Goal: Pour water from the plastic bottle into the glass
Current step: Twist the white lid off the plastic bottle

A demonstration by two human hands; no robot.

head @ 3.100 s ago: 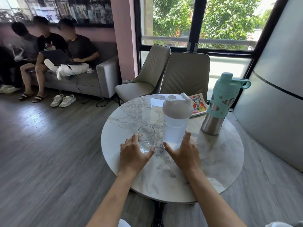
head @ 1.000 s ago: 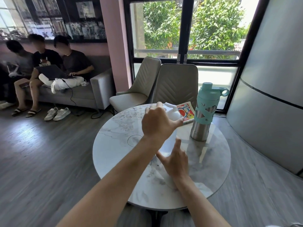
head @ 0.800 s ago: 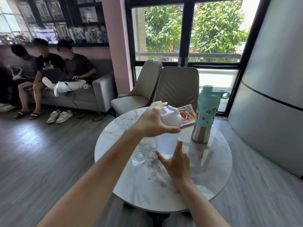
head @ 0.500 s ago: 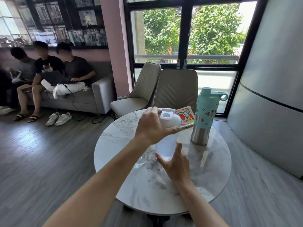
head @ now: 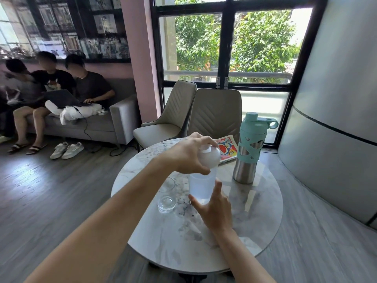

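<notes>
A translucent plastic bottle with a white domed lid stands upright on the round marble table. My left hand wraps over the lid from above, fingers curled around it. My right hand grips the bottle's lower part, thumb and fingers spread around its base. A short clear glass stands just left of the bottle, partly behind my left forearm, with nothing touching it.
A steel flask with a mint green sleeve and cap stands at the table's right rear. A colourful booklet lies behind the bottle. Two beige chairs stand beyond the table. Three people sit on a grey sofa at far left.
My left hand left the glass and rose onto the bottle's lid. Half a second ago the lid's flip cap stood open showing the spout; now my fingers cover the lid top. My right hand stayed on the bottle.
</notes>
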